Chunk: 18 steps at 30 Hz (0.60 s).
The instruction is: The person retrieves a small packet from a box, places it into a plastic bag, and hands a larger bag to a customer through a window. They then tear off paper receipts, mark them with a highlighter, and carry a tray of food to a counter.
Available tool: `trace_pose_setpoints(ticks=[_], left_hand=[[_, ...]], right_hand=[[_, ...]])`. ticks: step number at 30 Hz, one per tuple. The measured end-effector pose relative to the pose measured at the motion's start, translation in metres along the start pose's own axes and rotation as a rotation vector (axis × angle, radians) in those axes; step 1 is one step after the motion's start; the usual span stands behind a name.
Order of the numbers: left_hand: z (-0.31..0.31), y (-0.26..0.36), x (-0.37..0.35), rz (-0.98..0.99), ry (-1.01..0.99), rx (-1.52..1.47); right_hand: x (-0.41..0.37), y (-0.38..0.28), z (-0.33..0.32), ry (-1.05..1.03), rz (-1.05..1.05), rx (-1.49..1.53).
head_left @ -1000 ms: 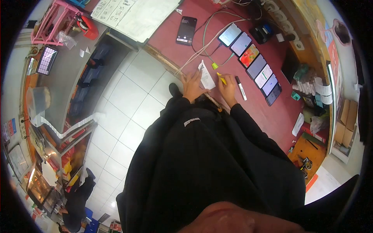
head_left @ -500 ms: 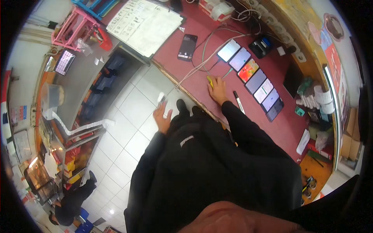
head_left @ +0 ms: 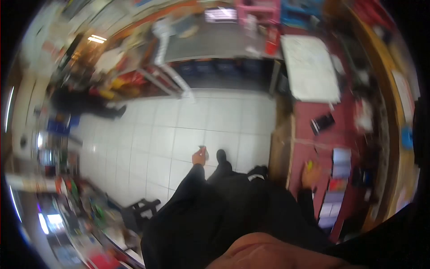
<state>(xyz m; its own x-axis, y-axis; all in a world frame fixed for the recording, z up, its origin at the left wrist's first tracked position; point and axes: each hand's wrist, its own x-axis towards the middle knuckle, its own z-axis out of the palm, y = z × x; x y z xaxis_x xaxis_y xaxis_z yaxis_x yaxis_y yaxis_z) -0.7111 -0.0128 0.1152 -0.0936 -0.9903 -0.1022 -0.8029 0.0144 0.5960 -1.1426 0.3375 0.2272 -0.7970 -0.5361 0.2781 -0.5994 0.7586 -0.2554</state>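
My left hand (head_left: 199, 158) is over the tiled floor, fingers drawn together around a small whitish-grey object (head_left: 206, 153) that is too blurred to name. On the red counter (head_left: 302, 130), my right hand (head_left: 310, 177) is closed on a small yellow object (head_left: 310, 166). To its right lies a row of several phones, among them one with a red and orange screen (head_left: 338, 184) and one with a pale screen (head_left: 341, 155). A dark phone (head_left: 322, 123) lies apart, farther up the counter. Motion blur softens everything.
A large white sheet or board (head_left: 310, 67) lies at the counter's far end. A grey bench (head_left: 210, 42) holds a lit tablet-like screen (head_left: 221, 15). Another person in dark clothes (head_left: 83, 102) is at the left. A black stool-like object (head_left: 141, 213) stands on the floor.
The whole view has swung round, turning toward the left side of the room. My left hand's fingers have closed in from a spread pose. My right hand still holds the yellow object.
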Motion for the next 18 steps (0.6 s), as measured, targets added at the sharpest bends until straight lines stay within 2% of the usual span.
trace_pose_setpoints(ticks=[1,2,3,4,5,6,8,9,11,12,13,14,15,16,17,18], left_hand=[[-0.011,-0.032,0.001,-0.002,-0.011,0.105],[-0.023,-0.063,-0.002,-0.008,-0.022,0.207],[-0.039,-0.086,-0.008,-0.049,-0.003,0.235],[-0.058,-0.111,-0.018,-0.084,0.007,0.271],[-0.068,-0.141,-0.017,-0.215,-0.009,0.377],[-0.075,-0.171,-0.018,-0.360,-0.037,0.397],[-0.099,-0.226,-0.026,-0.480,0.144,0.007],[-0.118,-0.242,-0.014,-0.521,0.215,-0.006],[-0.134,-0.264,-0.019,-0.641,0.307,-0.027],[-0.129,-0.302,-0.011,-0.640,0.131,0.143],[-0.141,-0.309,-0.006,-0.618,0.123,0.162],[-0.146,-0.320,0.002,-0.533,0.095,0.238],[-0.156,-0.320,0.019,-0.571,0.052,0.220],[-0.164,-0.321,0.039,-0.663,0.103,0.120],[-0.169,-0.326,0.055,-0.576,0.256,0.035],[-0.178,-0.324,0.077,-0.569,0.384,-0.234]], right_hand=[[-0.004,0.002,0.010,-0.047,0.123,-0.051],[-0.002,-0.004,0.018,-0.028,0.244,-0.251],[-0.001,-0.002,0.041,0.380,0.021,-0.306],[0.010,-0.031,0.041,0.346,-0.036,-0.131],[0.023,-0.076,0.032,0.303,-0.086,0.036],[0.038,-0.128,0.050,0.217,-0.200,0.149],[0.056,-0.239,0.079,0.064,-0.415,0.346],[0.057,-0.331,0.051,-0.231,-0.301,0.359],[0.057,-0.427,0.127,-0.167,-0.727,0.614],[0.053,-0.470,0.155,-0.250,-0.820,0.692],[0.049,-0.513,0.161,-0.369,-0.898,0.772],[0.042,-0.549,0.162,-0.448,-0.926,0.772],[0.034,-0.574,0.167,-0.522,-0.937,0.770],[0.024,-0.591,0.183,-0.610,-0.889,0.750],[0.014,-0.601,0.202,-0.692,-0.837,0.732],[0.008,-0.606,0.214,-0.773,-0.815,0.602]])
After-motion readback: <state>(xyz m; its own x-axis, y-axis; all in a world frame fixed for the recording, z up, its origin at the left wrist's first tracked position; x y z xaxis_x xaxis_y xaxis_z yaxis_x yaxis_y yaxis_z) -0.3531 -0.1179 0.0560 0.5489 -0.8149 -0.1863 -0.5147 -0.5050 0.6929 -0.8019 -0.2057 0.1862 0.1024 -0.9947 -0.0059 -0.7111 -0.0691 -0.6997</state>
